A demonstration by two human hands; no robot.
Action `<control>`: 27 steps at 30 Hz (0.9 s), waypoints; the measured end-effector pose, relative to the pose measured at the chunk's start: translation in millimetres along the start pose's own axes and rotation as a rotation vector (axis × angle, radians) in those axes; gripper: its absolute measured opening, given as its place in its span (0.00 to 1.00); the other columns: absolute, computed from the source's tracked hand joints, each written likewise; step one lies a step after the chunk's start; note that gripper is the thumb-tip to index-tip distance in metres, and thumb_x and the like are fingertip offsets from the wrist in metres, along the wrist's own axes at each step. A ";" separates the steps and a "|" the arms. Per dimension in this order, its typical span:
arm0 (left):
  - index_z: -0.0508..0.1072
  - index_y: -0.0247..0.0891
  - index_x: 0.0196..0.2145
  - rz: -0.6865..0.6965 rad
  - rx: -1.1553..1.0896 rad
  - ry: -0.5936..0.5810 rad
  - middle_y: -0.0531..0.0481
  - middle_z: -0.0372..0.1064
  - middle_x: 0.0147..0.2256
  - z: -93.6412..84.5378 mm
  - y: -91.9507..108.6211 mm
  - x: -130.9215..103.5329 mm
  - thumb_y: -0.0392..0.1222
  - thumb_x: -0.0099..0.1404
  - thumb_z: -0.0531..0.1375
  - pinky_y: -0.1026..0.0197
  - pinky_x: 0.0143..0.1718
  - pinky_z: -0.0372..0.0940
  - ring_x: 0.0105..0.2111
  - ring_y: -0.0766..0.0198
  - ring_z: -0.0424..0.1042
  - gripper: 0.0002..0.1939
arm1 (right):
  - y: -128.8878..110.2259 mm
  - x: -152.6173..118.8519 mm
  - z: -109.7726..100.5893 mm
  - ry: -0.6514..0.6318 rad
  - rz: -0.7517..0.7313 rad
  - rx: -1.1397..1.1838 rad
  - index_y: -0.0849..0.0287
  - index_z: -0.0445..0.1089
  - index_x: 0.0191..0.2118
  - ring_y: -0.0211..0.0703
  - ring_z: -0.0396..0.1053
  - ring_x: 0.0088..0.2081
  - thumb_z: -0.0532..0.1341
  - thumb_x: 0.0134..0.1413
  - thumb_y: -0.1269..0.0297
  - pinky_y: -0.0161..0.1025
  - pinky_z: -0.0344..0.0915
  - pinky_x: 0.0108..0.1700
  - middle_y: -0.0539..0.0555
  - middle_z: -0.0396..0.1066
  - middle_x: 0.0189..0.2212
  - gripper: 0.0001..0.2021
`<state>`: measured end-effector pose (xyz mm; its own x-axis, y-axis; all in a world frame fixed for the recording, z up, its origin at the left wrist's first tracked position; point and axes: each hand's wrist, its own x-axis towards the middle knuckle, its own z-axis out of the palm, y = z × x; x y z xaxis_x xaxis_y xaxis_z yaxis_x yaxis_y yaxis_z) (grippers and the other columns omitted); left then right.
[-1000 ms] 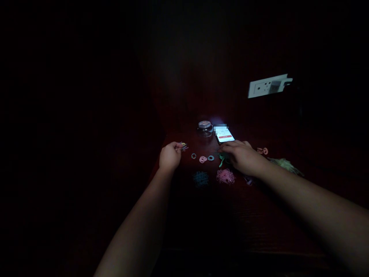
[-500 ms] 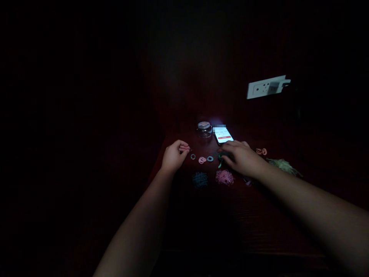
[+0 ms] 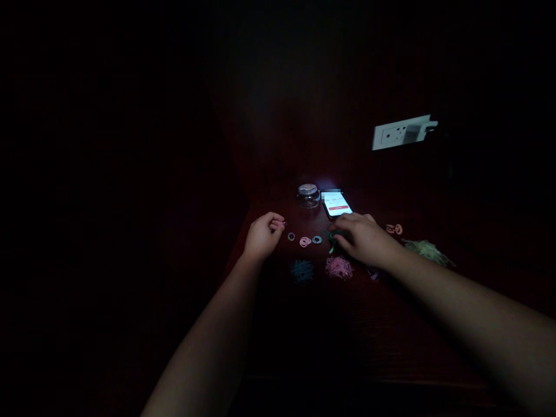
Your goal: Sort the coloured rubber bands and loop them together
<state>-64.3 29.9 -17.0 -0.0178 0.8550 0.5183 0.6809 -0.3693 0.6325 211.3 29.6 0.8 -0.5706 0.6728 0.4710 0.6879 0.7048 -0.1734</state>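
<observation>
At the left, my left hand (image 3: 263,236) has its thumb and fingers pinched together, and a small loop (image 3: 285,224) shows at their tips, too dim to tell its colour. My right hand (image 3: 367,237) is curled over a green band (image 3: 332,245), which sits between thumb and fingers and partly under them. Between the hands lie a small bluish ring (image 3: 291,237), pink rings (image 3: 305,242) and a blue ring (image 3: 317,240). Closer to me are piles of dark blue bands (image 3: 302,271) and pink bands (image 3: 339,267); purple bands (image 3: 374,274) are mostly hidden by my right wrist.
A clear jar with a patterned lid (image 3: 308,196) stands behind, beside a lit phone (image 3: 337,204). Right of my right hand are orange rings (image 3: 394,229) and a pale green pile of bands (image 3: 428,252). A socket plate (image 3: 402,133) is on the wall. The surroundings are very dark.
Both hands keep almost the same places and poses. The view has shifted very slightly; nothing on the table has visibly moved.
</observation>
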 end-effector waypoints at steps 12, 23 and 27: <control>0.73 0.39 0.35 0.002 0.176 0.036 0.49 0.71 0.37 -3.3 5.8 -0.9 0.39 0.64 0.57 0.63 0.40 0.67 0.33 0.66 0.71 0.05 | -1.7 0.0 -0.5 0.004 0.003 0.013 0.57 0.72 0.41 0.51 0.68 0.47 0.56 0.57 0.67 0.48 0.58 0.49 0.56 0.73 0.41 0.09; 0.75 0.38 0.32 0.005 0.049 -0.061 0.51 0.73 0.30 -0.7 12.4 -1.8 0.41 0.60 0.62 0.64 0.34 0.66 0.28 0.67 0.70 0.05 | -8.1 0.3 -0.6 0.025 -0.021 0.062 0.56 0.72 0.41 0.51 0.68 0.47 0.59 0.56 0.67 0.49 0.58 0.48 0.55 0.74 0.42 0.08; 0.76 0.37 0.33 0.109 0.001 -0.149 0.50 0.73 0.30 2.7 30.9 -5.8 0.40 0.60 0.62 0.65 0.32 0.65 0.29 0.67 0.70 0.05 | -15.8 -0.3 -2.2 0.022 -0.108 0.128 0.54 0.70 0.49 0.50 0.67 0.49 0.58 0.57 0.69 0.48 0.58 0.50 0.55 0.73 0.45 0.14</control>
<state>-41.2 14.5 -2.0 0.1643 0.8545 0.4927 0.6737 -0.4621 0.5767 201.6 17.8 5.3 -0.6274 0.5872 0.5114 0.5596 0.7967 -0.2283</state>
